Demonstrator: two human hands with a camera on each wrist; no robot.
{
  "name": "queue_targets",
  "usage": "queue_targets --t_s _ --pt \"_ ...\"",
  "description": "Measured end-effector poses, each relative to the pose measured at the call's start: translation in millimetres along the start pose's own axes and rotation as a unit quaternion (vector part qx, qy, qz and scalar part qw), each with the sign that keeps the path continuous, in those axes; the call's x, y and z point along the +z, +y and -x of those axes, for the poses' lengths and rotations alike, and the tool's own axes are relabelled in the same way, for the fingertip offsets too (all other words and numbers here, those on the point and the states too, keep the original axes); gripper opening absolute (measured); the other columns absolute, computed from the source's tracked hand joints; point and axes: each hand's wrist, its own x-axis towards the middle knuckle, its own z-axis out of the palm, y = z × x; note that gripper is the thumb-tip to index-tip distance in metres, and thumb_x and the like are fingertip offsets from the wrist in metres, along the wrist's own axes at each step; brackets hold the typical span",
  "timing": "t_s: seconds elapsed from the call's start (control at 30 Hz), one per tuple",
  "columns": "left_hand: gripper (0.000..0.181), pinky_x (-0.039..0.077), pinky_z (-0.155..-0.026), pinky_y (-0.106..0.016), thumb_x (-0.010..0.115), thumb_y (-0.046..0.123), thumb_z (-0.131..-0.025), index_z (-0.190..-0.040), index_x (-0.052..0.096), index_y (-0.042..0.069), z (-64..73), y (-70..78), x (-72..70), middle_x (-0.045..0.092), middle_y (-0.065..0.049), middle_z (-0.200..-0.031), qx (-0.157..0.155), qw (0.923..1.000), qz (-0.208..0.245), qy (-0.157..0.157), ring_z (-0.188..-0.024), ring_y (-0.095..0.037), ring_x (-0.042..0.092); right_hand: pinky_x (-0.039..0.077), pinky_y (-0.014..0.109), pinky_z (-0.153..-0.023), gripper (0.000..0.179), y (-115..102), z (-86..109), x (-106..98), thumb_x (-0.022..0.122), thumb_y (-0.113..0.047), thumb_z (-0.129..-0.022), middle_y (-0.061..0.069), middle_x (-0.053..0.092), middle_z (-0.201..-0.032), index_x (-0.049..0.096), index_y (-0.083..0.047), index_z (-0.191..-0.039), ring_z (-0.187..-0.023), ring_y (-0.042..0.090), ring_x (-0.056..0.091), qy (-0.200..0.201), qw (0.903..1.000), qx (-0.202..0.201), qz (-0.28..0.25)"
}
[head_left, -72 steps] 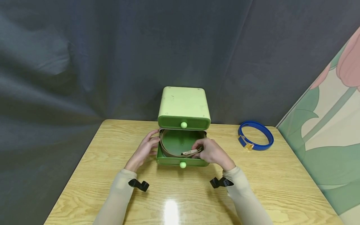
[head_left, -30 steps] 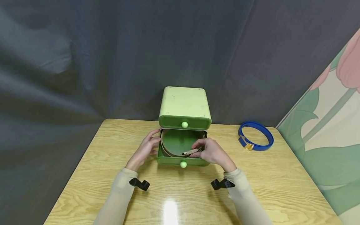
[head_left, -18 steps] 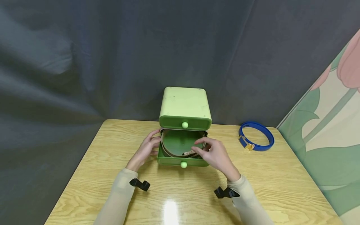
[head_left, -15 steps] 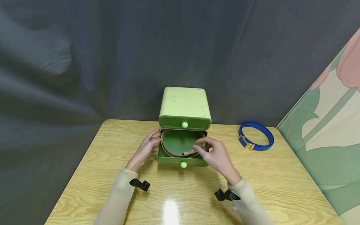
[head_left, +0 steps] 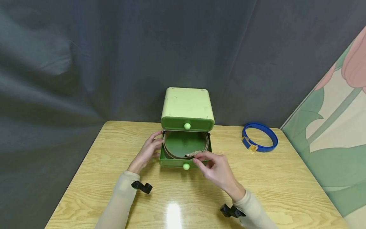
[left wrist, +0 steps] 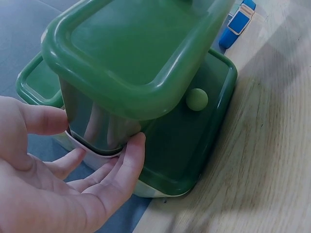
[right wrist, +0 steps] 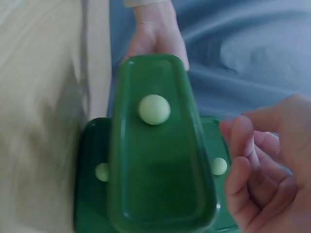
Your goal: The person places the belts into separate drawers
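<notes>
A brown belt with a pale end lies coiled inside the pulled-out green drawer. That drawer is part of a small green cabinet. My left hand rests at the drawer's left side; in the left wrist view its fingertips touch the side of drawer and casing. Over the right part of the drawer's front hovers my right hand, thumb and index near each other. Its fingers are loosely bent beside the drawer front in the right wrist view, with nothing visible between them. The belt is hidden in both wrist views.
A coiled blue belt with a gold buckle lies to the right on the wooden table. The drawers above and below are closed, the lower one with a round knob. A dark curtain hangs behind the table.
My right hand has let go of the belt's end and drawn back toward the drawer's front edge. The belt stays coiled in the drawer. My left hand keeps its place.
</notes>
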Motion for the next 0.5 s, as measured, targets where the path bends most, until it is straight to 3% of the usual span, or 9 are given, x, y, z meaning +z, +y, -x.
queue_targets --t_s 0.3,0.5 --pt "0.062 0.055 -0.085 -0.031 0.047 0.027 -0.112 -0.170 0.027 0.017 2.1 1.2 -1.2 0.048 -0.021 -0.157 0.005 1.0000 0.006 -0.001 -0.133 -0.039 0.060 0.042 0.008 -0.045 0.010 7 15.9 19 0.082 -0.002 -0.090 0.001 0.081 -0.084 0.080 -0.009 -0.098 -0.049 -0.013 0.048 -0.033 0.9978 -0.041 0.040" --pt "0.061 0.055 -0.084 -0.030 0.047 0.027 -0.113 -0.170 0.026 0.016 1.8 1.2 -1.6 0.048 -0.020 -0.158 0.007 1.0000 0.003 -0.003 -0.124 -0.032 0.065 0.039 0.006 -0.043 0.014 14 25.1 29 0.083 -0.003 -0.089 0.004 0.083 -0.088 0.082 -0.008 -0.102 -0.045 -0.014 0.045 -0.048 0.9948 -0.046 0.077"
